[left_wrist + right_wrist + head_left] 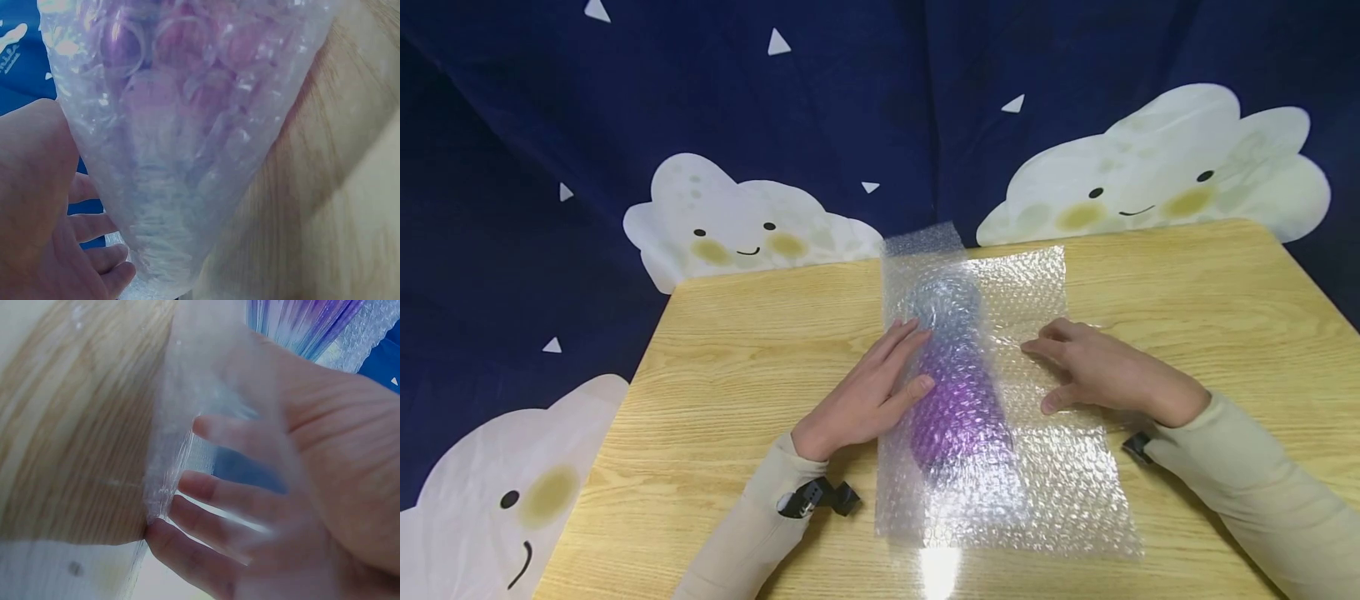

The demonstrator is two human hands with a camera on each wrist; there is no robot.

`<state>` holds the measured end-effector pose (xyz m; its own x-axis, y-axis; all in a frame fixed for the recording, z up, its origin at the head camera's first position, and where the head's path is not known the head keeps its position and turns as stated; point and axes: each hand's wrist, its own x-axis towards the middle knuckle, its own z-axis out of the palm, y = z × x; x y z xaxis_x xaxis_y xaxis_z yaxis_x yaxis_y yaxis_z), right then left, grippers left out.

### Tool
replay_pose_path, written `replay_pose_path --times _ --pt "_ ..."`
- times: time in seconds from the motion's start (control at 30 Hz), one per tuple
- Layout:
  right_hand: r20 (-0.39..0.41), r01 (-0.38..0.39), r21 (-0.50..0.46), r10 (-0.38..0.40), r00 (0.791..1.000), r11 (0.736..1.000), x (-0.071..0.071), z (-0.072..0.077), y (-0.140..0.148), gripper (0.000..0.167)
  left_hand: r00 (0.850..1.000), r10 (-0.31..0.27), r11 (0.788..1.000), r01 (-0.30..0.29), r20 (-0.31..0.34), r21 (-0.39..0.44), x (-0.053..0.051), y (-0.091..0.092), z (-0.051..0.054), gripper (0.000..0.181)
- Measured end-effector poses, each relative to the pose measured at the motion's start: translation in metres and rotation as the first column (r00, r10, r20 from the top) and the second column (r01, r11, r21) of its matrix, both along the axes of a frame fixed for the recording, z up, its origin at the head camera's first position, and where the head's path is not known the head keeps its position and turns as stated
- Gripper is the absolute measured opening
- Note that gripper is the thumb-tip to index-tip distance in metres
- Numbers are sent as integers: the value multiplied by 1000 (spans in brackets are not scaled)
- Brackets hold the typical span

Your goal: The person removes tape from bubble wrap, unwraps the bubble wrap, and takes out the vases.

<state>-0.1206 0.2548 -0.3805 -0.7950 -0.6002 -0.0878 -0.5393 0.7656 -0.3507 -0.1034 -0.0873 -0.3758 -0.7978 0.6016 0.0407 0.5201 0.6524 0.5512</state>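
A sheet of bubble wrap lies on the table, its left part folded over a long object, purple at the near end and bluish at the far end. The wrap blurs the object's kind; streaks show on it in the right wrist view. My left hand rests on the folded layer's left side with fingers extended. In the left wrist view, that hand lies along the wrap's edge. My right hand is over the sheet's right part, thumb apart from the fingers. Its fingers touch the film, partly seen through it.
The wooden table extends to both sides of the sheet. Behind it hangs a dark blue curtain with smiling clouds. The wrap's far end reaches the table's back edge. A small black camera is on the left wrist, another by the right.
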Motion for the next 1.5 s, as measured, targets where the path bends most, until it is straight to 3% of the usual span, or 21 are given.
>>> replay_pose_path --times 1.23,1.5 --pt "18 21 5 -21 1000 1000 1 0 -1 86 1000 -12 1000 12 -3 -11 -2 -13 -7 75" --pt "0 14 -1 -14 1000 1000 1 0 -1 85 1000 -22 1000 22 -10 -7 1 -13 -6 86"
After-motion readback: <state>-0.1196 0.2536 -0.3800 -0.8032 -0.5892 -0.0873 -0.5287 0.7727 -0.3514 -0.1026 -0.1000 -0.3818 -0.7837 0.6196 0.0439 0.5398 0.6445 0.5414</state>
